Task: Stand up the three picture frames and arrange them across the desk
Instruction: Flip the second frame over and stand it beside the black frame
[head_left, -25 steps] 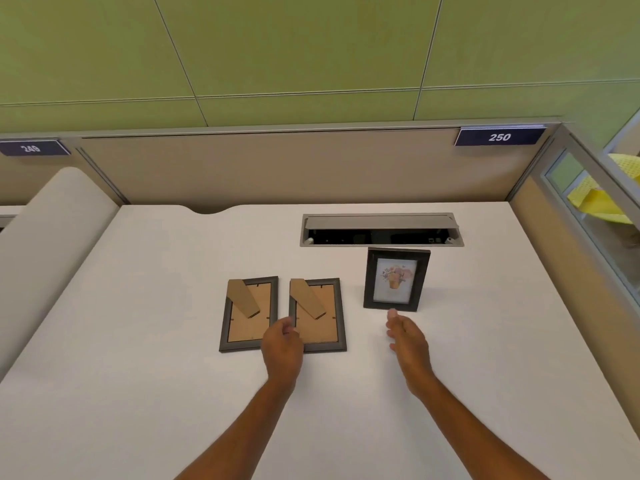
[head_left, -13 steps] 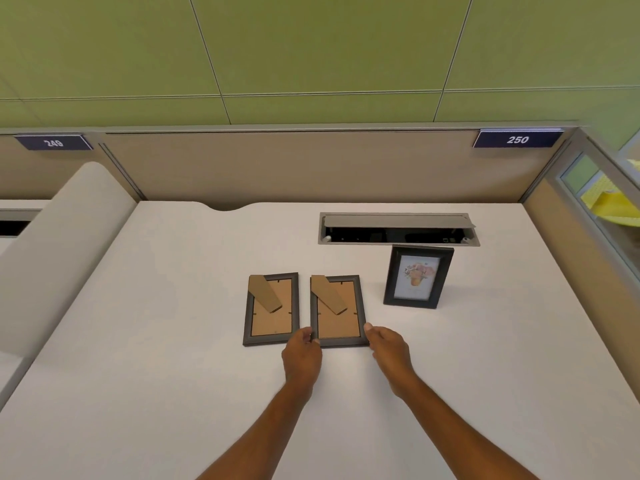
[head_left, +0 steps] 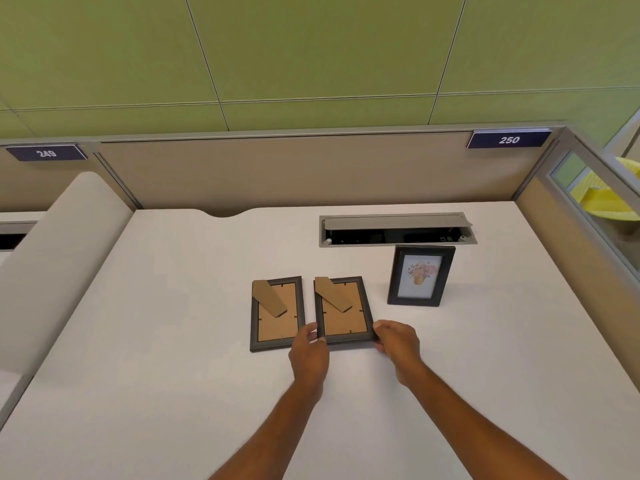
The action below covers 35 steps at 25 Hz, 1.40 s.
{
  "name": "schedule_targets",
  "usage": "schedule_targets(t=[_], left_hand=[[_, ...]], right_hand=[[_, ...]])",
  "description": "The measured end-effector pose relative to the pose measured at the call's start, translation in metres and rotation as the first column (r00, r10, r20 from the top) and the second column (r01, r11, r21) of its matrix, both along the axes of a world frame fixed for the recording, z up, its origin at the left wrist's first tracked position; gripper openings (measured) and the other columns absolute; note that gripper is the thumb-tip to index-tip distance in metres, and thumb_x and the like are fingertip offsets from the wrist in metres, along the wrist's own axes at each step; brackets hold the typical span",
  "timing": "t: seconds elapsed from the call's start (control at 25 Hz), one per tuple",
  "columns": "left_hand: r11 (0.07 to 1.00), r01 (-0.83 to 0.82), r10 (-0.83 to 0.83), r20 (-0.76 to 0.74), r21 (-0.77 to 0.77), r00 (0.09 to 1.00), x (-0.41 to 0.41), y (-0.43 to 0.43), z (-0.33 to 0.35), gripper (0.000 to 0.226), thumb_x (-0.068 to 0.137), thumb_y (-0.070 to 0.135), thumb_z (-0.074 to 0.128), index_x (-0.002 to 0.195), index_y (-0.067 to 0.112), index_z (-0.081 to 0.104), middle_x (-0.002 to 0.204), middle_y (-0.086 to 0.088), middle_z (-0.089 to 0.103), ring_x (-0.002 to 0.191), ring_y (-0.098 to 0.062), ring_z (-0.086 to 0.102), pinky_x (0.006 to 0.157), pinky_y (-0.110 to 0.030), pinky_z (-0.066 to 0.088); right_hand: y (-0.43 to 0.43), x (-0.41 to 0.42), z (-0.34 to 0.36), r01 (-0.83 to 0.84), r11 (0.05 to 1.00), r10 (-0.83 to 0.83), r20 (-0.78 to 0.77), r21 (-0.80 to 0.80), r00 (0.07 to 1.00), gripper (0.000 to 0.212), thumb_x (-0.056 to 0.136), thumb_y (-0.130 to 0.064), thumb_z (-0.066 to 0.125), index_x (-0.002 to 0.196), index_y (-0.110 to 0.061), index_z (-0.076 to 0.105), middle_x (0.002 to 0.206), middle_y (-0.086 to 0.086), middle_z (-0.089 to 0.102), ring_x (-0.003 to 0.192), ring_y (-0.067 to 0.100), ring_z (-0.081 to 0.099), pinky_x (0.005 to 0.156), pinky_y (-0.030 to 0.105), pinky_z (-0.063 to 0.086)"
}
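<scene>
Three dark picture frames are on the white desk (head_left: pixel 173 341). The right frame (head_left: pixel 420 275) stands upright and shows a flower picture. The middle frame (head_left: pixel 343 310) lies face down, its brown cardboard back and stand leg upward. My left hand (head_left: pixel 309 355) pinches its near left corner and my right hand (head_left: pixel 396 344) pinches its near right corner. The left frame (head_left: pixel 277 313) also lies face down beside it, untouched, with its near right corner partly hidden by my left hand.
A grey cable box (head_left: pixel 396 230) with its lid up is set into the desk behind the standing frame. Beige partition walls close the back and right sides; a padded divider (head_left: pixel 52 258) rises on the left. Labels read 249 and 250.
Both hands moved onto the middle face-down frame: the right hand came left from in front of the standing frame, and each now grips a near corner. The frames have not shifted.
</scene>
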<state>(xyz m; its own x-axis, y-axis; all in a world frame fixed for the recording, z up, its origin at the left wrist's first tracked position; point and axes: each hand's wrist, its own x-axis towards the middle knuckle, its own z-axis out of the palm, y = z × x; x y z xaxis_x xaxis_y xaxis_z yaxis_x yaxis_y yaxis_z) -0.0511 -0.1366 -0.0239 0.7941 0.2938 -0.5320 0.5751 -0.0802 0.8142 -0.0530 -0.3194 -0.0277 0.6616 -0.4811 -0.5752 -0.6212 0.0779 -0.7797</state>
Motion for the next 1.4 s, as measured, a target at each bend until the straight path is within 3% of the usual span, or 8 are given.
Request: schedule_targets(t=[0.24, 0.44, 0.6, 0.76, 0.88, 1.0, 1.16, 1.4], left_hand=[[0.998, 0.054, -0.056, 0.073, 0.03, 0.996, 0.007, 0.006, 0.008, 0.057, 0.102, -0.016, 0.047, 0.134, 0.026, 0.069, 0.132, 0.001, 0.067, 0.12, -0.018, 0.061, 0.09, -0.028, 0.053], [0.981, 0.132, -0.161, 0.217, 0.145, 0.963, 0.014, 0.019, 0.014, 0.052, 0.106, -0.013, 0.048, 0.144, 0.017, 0.067, 0.127, -0.001, 0.069, 0.122, -0.023, 0.067, 0.105, -0.041, 0.062], [0.883, 0.219, -0.383, 0.37, 0.414, 0.846, 0.024, 0.033, 0.022, 0.044, 0.103, -0.009, 0.063, 0.141, 0.01, 0.071, 0.129, -0.008, 0.074, 0.115, -0.018, 0.067, 0.104, -0.031, 0.057], [0.801, 0.233, -0.535, 0.482, 0.552, 0.694, 0.038, 0.042, 0.028, 0.042, 0.092, -0.018, 0.073, 0.127, 0.004, 0.08, 0.127, -0.016, 0.075, 0.115, -0.028, 0.071, 0.106, -0.039, 0.059], [0.798, 0.218, -0.557, 0.549, 0.562, 0.623, 0.043, 0.045, 0.034, 0.045, 0.088, -0.027, 0.067, 0.12, 0.002, 0.082, 0.123, -0.015, 0.076, 0.112, -0.023, 0.07, 0.106, -0.018, 0.052], [0.816, 0.194, -0.542, 0.605, 0.544, 0.584, 0.05, 0.044, 0.038, 0.046, 0.085, -0.028, 0.068, 0.115, 0.002, 0.083, 0.114, -0.005, 0.079, 0.105, -0.001, 0.067, 0.099, -0.002, 0.047], [0.852, 0.204, -0.492, 0.607, 0.482, 0.624, 0.058, 0.038, 0.042, 0.033, 0.09, -0.021, 0.067, 0.106, 0.003, 0.083, 0.095, 0.004, 0.078, 0.092, 0.012, 0.067, 0.084, -0.002, 0.048], [0.874, 0.263, -0.462, 0.528, 0.409, 0.713, 0.068, 0.037, 0.048, 0.016, 0.093, 0.001, 0.072, 0.094, 0.016, 0.078, 0.083, 0.008, 0.076, 0.079, 0.002, 0.065, 0.069, -0.01, 0.046]], right_hand=[[-0.007, 0.015, 0.009, 0.103, 0.975, -0.101, -0.02, 0.199, 0.995, 0.024, 0.101, -0.01, 0.076, 0.122, -0.001, 0.073, 0.115, 0.024, 0.078, 0.1, 0.037, 0.081, 0.097, 0.048, 0.067], [-0.012, 0.024, 0.024, 0.034, 0.961, -0.044, 0.031, 0.273, 0.999, 0.02, 0.099, -0.005, 0.077, 0.118, -0.001, 0.072, 0.112, 0.025, 0.08, 0.094, 0.037, 0.083, 0.085, 0.041, 0.069], [-0.016, 0.026, 0.035, 0.026, 0.944, -0.04, 0.037, 0.33, 0.999, 0.021, 0.096, -0.004, 0.079, 0.115, 0.0, 0.073, 0.099, 0.023, 0.084, 0.086, 0.035, 0.085, 0.075, 0.037, 0.07], [-0.018, 0.026, 0.051, 0.012, 0.925, -0.03, 0.041, 0.379, 0.999, 0.02, 0.095, -0.004, 0.08, 0.113, 0.003, 0.074, 0.09, 0.021, 0.085, 0.079, 0.033, 0.085, 0.066, 0.033, 0.07], [-0.02, 0.024, 0.064, -0.009, 0.924, -0.017, 0.065, 0.382, 0.998, 0.021, 0.096, -0.005, 0.08, 0.114, 0.004, 0.074, 0.093, 0.023, 0.085, 0.078, 0.031, 0.085, 0.061, 0.031, 0.068], [-0.024, 0.022, 0.076, -0.038, 0.934, -0.005, 0.118, 0.355, 0.993, 0.023, 0.097, -0.013, 0.08, 0.115, 0.002, 0.075, 0.093, 0.023, 0.085, 0.075, 0.027, 0.082, 0.063, 0.031, 0.067], [-0.029, 0.025, 0.088, -0.081, 0.94, 0.014, 0.201, 0.33, 0.98, 0.034, 0.103, -0.035, 0.074, 0.112, -0.003, 0.078, 0.099, 0.023, 0.084, 0.084, 0.029, 0.08, 0.074, 0.036, 0.069], [-0.034, 0.033, 0.091, -0.132, 0.968, 0.073, 0.263, 0.215, 0.962, 0.038, 0.106, -0.041, 0.067, 0.116, -0.006, 0.078, 0.11, 0.016, 0.079, 0.1, 0.027, 0.074, 0.093, 0.045, 0.065]])
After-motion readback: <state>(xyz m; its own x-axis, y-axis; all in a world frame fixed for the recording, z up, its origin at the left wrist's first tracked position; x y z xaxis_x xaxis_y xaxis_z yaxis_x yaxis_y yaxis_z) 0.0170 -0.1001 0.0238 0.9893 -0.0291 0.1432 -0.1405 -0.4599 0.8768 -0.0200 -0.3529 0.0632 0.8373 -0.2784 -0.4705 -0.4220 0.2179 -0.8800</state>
